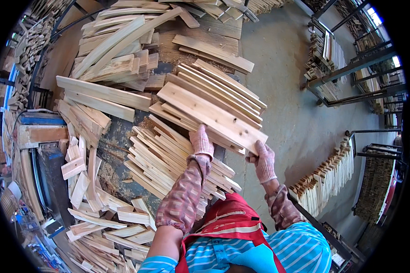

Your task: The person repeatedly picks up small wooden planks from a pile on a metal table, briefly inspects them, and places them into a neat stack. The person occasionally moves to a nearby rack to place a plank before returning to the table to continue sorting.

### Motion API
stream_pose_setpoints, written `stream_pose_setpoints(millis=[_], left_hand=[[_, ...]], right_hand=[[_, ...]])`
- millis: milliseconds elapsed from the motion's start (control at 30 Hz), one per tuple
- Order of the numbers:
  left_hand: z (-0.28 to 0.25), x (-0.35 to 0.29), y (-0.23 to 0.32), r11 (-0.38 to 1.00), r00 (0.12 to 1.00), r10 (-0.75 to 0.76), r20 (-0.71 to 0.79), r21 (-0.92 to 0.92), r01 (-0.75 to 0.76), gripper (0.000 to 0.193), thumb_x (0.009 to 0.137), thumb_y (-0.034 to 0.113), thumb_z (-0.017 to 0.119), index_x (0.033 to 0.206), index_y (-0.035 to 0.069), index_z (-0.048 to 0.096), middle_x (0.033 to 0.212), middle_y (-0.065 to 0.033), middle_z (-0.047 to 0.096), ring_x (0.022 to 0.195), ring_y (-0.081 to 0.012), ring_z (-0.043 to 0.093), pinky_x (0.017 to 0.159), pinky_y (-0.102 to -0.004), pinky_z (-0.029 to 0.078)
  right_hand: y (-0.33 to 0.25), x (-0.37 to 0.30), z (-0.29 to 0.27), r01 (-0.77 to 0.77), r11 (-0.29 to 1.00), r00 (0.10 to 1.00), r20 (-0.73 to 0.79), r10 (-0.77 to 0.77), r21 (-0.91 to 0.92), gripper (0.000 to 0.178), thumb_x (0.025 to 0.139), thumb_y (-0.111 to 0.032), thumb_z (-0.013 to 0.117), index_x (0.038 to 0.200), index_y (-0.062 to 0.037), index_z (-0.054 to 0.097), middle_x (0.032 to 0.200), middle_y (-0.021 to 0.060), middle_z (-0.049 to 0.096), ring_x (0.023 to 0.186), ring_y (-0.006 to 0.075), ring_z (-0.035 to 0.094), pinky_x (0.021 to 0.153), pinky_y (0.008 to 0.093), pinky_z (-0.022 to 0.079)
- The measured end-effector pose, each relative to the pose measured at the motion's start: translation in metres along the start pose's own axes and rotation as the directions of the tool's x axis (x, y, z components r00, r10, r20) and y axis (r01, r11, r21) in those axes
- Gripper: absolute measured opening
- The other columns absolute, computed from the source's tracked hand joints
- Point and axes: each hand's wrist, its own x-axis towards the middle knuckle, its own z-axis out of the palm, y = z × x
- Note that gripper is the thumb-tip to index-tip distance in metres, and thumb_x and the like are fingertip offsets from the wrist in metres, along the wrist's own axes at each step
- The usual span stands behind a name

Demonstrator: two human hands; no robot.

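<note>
Over the table (117,129), at its edge by the floor (282,86), I have both gloved hands on one knotty board, which lies slantwise above a stack of boards (232,88). Right hand (262,160): pinching the near right corner, thumb on the upper face, fingers curled out of sight below. Left hand (200,140): at the long near edge, left of the right hand; thumb end shows against the wood, but I cannot tell how firmly its hidden fingers close. My reading: the grips are set apart so the length neither tips nor twists, and the broad face is turned up where I can look it over. Whether the far end rests on the stack or clears it, I cannot make out. Loose slats (161,154) lie roughly side by side between the left forearm and the stack, probably ranked that way for easy reach; curved pieces (123,45) are heaped apart at upper left, likely because they would not nest with straight stock. Short offcuts (134,216) lie jumbled at lower left. Knotty board (205,108): pale tan, flat, long and straight-edged, squared at the ends; a few dark knots gather toward the right end, grain running lengthwise.
</note>
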Motion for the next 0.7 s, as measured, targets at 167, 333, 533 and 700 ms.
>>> stream_pose_setpoints(millis=[167,333,533,700], left_hand=[[-0.003,-0.013,0.000,0.990,0.990,0.123,-0.065,0.070,-0.118,0.076,0.078,0.021,0.077,0.140,-0.005,0.041,0.135,-0.0231,0.054,0.115,-0.0319,0.056,0.100,-0.0386,0.045],[-0.007,-0.005,-0.007,0.963,0.985,0.159,-0.068,0.229,-0.140,0.088,0.077,0.022,0.079,0.146,-0.011,0.034,0.144,-0.0274,0.048,0.125,-0.0341,0.054,0.107,-0.0384,0.041],[0.021,-0.014,-0.003,0.924,0.946,0.318,-0.063,0.243,-0.294,0.085,0.081,0.017,0.075,0.148,-0.011,0.031,0.147,-0.0277,0.046,0.127,-0.0338,0.053,0.108,-0.0367,0.041],[0.031,0.002,0.003,0.908,0.900,0.377,0.220,0.102,-0.405,0.076,0.085,0.012,0.064,0.148,-0.013,0.028,0.150,-0.0278,0.042,0.138,-0.0299,0.042,0.113,-0.0325,0.032]], right_hand=[[-0.001,0.004,-0.034,-0.479,0.835,0.876,0.084,0.475,0.271,0.026,0.100,-0.030,0.055,0.094,-0.0048,0.058,0.065,0.0048,0.063,0.047,0.0162,0.056,0.056,0.0362,0.055],[-0.013,0.046,-0.048,-0.555,0.681,0.822,0.192,0.536,0.478,0.023,0.099,-0.025,0.053,0.091,-0.0041,0.058,0.065,0.0074,0.067,0.052,0.0207,0.064,0.062,0.0399,0.056],[-0.016,0.067,-0.032,-0.486,0.703,0.865,0.168,0.473,0.519,0.033,0.100,-0.036,0.051,0.095,-0.0036,0.058,0.078,0.0094,0.072,0.063,0.0233,0.070,0.076,0.0460,0.059],[0.007,0.084,-0.070,-0.447,0.854,0.894,0.159,0.419,0.265,0.063,0.101,-0.061,0.042,0.101,-0.0006,0.059,0.076,0.0106,0.067,0.061,0.0243,0.066,0.070,0.0469,0.059]])
